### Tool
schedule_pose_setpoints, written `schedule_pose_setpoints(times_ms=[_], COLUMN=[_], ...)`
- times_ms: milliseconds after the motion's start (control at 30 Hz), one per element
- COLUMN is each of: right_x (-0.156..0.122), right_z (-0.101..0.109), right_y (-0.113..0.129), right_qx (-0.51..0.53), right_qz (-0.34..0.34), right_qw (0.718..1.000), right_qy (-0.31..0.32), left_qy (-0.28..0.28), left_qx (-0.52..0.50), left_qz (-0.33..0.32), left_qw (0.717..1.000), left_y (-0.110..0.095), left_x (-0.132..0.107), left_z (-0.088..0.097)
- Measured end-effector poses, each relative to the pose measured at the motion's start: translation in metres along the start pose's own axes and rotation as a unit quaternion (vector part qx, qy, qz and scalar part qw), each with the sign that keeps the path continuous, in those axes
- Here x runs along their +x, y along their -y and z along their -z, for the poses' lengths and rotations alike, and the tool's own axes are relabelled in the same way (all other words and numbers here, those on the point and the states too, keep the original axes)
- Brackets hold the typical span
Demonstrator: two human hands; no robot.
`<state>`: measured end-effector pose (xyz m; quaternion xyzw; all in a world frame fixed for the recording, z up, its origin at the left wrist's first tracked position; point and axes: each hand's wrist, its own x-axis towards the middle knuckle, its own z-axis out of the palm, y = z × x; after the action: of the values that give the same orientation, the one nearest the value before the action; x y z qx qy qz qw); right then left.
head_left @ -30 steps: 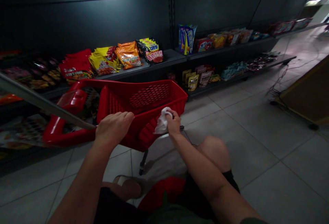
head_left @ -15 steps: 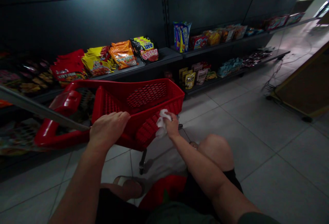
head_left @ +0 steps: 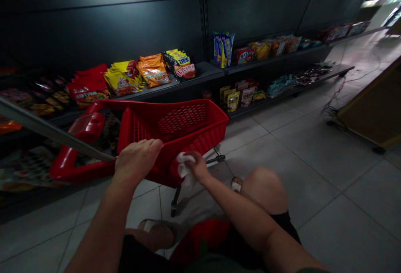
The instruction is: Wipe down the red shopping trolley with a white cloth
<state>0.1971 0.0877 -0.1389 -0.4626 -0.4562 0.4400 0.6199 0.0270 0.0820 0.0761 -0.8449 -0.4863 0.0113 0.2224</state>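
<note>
A red plastic shopping cart [head_left: 184, 118] stands in front of me on the tiled floor. My left hand [head_left: 138, 160] is closed over its near rim. My right hand [head_left: 196, 166] is closed on a crumpled white cloth [head_left: 183, 168] and presses it against the lower near side of the cart's basket. My bent knee [head_left: 266, 185] shows below the right arm.
Low dark shelves along the wall carry snack bags: red [head_left: 89, 85], yellow [head_left: 123, 78], orange [head_left: 153, 70] and others further right [head_left: 244, 53]. A grey metal bar [head_left: 46, 128] crosses at left. A wooden stand on wheels [head_left: 372, 110] sits at right.
My right hand with the cloth has slid left and down along the cart's near side. My left hand has stayed on the rim.
</note>
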Motion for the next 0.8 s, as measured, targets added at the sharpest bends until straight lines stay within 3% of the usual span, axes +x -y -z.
schedule_pose_setpoints(times_ms=[33,100,133,200,267,300,367,400,433,467,500,533,600,667,733,800], right_x=[0.017,0.057,0.074,0.091,0.076,0.058,0.016,-0.002,-0.014,-0.019,-0.015,-0.004,0.035,0.076,0.097,0.084], right_z=[0.017,0.056,0.071,0.083,0.066,0.049,0.01,-0.006,-0.015,-0.017,-0.011,0.003,0.043,0.082,0.098,0.08], right_y=[0.007,0.025,0.033,0.04,0.034,0.026,0.009,0.001,-0.005,-0.008,-0.007,-0.002,0.014,0.031,0.037,0.03], right_qx=[0.012,0.039,0.048,0.039,-0.004,-0.029,-0.062,-0.075,-0.085,-0.089,-0.089,-0.081,-0.042,0.035,0.067,0.05], right_qz=[-0.015,-0.032,-0.028,-0.012,0.008,0.018,0.038,0.041,0.044,0.046,0.043,0.032,-0.006,-0.028,-0.03,-0.015], right_qw=[0.995,0.953,0.932,0.915,0.939,0.959,0.992,0.996,0.991,0.987,0.988,0.994,0.992,0.944,0.909,0.924], right_qy=[-0.101,-0.298,-0.359,-0.402,-0.344,-0.281,-0.102,0.025,0.098,0.127,0.117,0.063,-0.122,-0.327,-0.411,-0.38], left_qy=[0.001,0.002,0.002,0.004,0.004,0.002,0.002,0.003,0.005,0.007,0.008,0.009,0.007,0.002,-0.003,-0.005], left_qx=[-0.004,-0.011,-0.014,-0.015,-0.009,-0.005,-0.002,-0.002,-0.003,-0.004,-0.005,-0.007,-0.008,-0.009,-0.012,-0.014], left_qz=[-0.002,-0.006,-0.008,-0.007,-0.001,0.004,0.007,0.005,0.004,0.002,0.002,0.002,0.006,0.009,0.01,0.008], left_qw=[1.0,1.0,1.0,1.0,1.0,1.0,1.0,1.0,1.0,1.0,1.0,1.0,1.0,1.0,1.0,1.0], left_y=[0.0,0.001,0.001,0.001,0.001,0.001,0.001,0.001,0.001,0.001,0.002,0.002,0.002,0.002,0.003,0.003], left_x=[0.0,-0.001,-0.001,0.0,0.001,0.002,0.003,0.003,0.003,0.002,0.002,0.001,0.001,0.0,0.0,0.0], left_z=[0.0,0.002,0.002,0.002,0.001,0.001,0.0,0.001,0.001,0.002,0.003,0.004,0.006,0.007,0.006,0.005])
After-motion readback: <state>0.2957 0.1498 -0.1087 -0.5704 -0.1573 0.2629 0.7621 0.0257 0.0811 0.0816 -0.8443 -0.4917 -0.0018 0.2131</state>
